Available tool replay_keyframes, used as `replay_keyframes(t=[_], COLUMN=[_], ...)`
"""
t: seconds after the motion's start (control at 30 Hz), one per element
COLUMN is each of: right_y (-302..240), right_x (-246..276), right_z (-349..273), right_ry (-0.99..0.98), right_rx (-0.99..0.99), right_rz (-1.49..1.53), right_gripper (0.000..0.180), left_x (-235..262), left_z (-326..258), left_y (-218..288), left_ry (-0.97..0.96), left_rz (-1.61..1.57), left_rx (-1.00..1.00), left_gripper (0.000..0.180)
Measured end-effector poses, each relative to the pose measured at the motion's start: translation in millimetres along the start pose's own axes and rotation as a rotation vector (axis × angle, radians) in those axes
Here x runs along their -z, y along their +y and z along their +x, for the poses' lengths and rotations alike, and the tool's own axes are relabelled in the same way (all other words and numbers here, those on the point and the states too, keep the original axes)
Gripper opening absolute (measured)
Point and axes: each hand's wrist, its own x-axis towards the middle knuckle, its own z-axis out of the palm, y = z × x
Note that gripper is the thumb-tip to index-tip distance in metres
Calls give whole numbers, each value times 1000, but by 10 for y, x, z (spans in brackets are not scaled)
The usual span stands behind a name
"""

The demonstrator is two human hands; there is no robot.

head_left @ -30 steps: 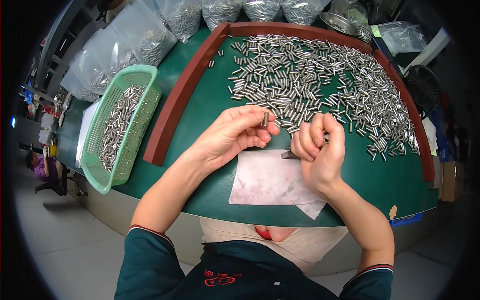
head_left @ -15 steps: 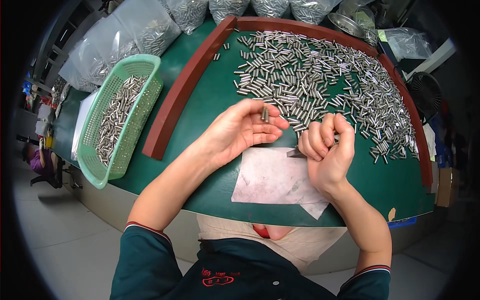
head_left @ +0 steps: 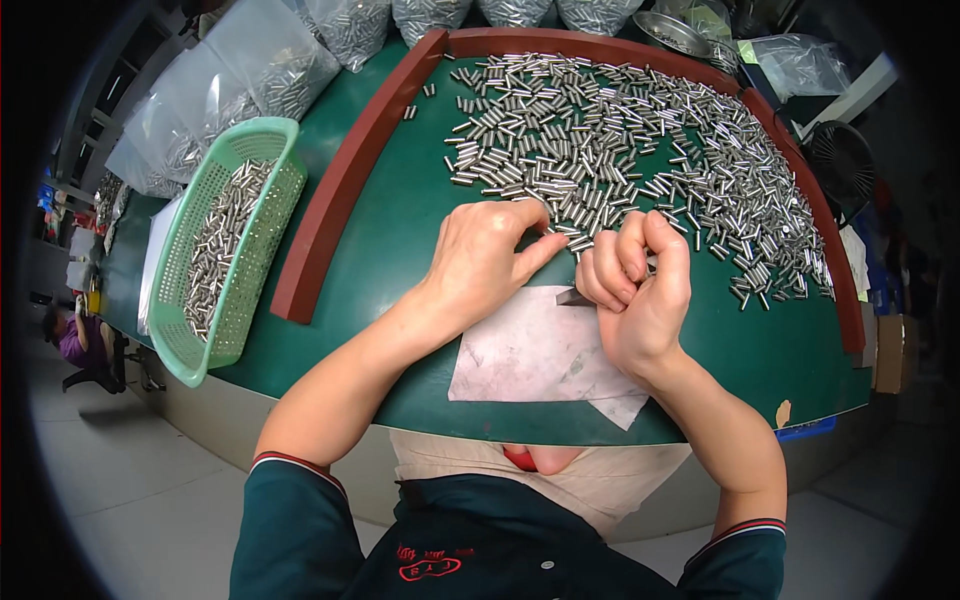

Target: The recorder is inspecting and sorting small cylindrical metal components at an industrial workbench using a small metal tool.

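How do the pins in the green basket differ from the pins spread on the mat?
The pins in the green basket lie heaped together inside the green basket; the pins on the mat are scattered thinly across the green mat, within the red-brown border. Those on the mat lie nearest both hands. Both lots are short, shiny metal cylinders.

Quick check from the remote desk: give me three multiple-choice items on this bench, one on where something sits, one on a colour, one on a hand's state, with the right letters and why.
1. Where is the basket of metal pins?
A. left of the red-brown rail
B. on the pale sheet
C. right of the pin pile

2. What colour is the table top?
A. white
B. dark green
C. yellow

3. How is the right hand?
A. flat, palm up
B. curled shut on a small dark tool
C. out of view

Answers: 1 A, the basket lies outside the rail, on the left. 2 B, green shows around the pins and the sheet. 3 B, its fingers curl in, a dark tip pokes out; the left hand reaches the pins.
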Motion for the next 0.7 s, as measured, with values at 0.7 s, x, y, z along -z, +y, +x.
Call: replay_keyframes(t=[0.7], right_y=[-10], right_x=[-4], right_z=[16], right_ry=[8], right_rx=[-28], right_rz=[36], right_gripper=[36], left_x=[163], left_z=[-109], left_y=[-56], left_ry=[-3], left_rz=[61], left_rx=[20], left_gripper=[15])
